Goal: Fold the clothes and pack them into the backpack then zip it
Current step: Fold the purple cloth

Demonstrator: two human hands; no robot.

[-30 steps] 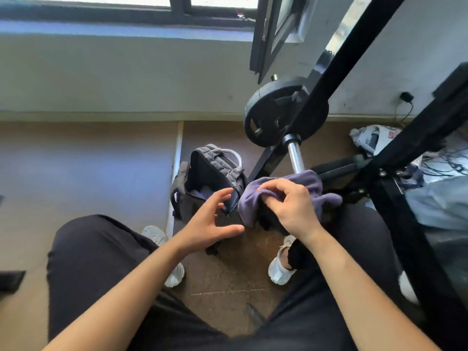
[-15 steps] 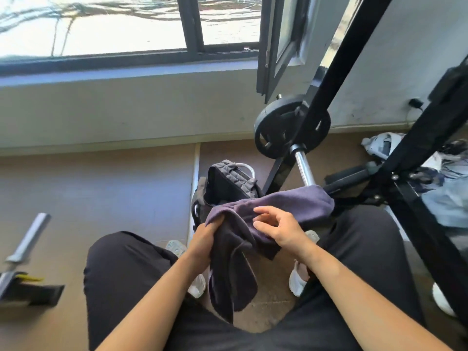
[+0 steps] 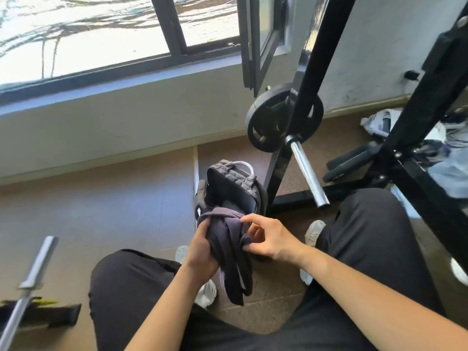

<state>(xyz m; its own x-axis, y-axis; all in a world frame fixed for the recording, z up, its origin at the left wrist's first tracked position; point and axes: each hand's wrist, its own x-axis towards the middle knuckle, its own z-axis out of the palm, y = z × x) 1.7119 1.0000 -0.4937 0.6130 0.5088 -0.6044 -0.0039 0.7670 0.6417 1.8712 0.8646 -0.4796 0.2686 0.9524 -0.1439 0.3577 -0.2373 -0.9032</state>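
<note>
Backpack [image 3: 231, 188] stands upright on the floor [image 3: 101, 203], its top flap open on a dark inside. It sits where pale tan tiles meet a speckled brown mat [image 3: 273, 295], with a thin white strip [image 3: 195, 160] running between them. The bag is grey quilted fabric with a pale loop handle at its top.

Just in front of its mouth, both hands hold a purple-grey garment [image 3: 228, 252] of soft, limp cloth, bunched at the top and hanging in long folds towards the mat. The left hand [image 3: 200, 254] is clenched round the bunched part from the left. The right hand [image 3: 268, 239] has its fingers [image 3: 250, 219] curled at the cloth's right edge, nipping a fold.

A low cream wall [image 3: 126, 117] runs under a wide window [image 3: 101, 34] with a dark metal frame, one pane swung inward. Close on the bag's right rises a glossy black rack [image 3: 316, 72] carrying a round black weight plate [image 3: 268, 125] on a chrome bar [image 3: 306, 171], whose end juts towards the person's right knee. A second steel bar [image 3: 33, 274] lies at the far left. Beyond the rack, loose pale clothes [image 3: 379, 122] are heaped on the floor. Black trousers [image 3: 126, 287] and white shoes [image 3: 314, 231] frame the scene from below.
</note>
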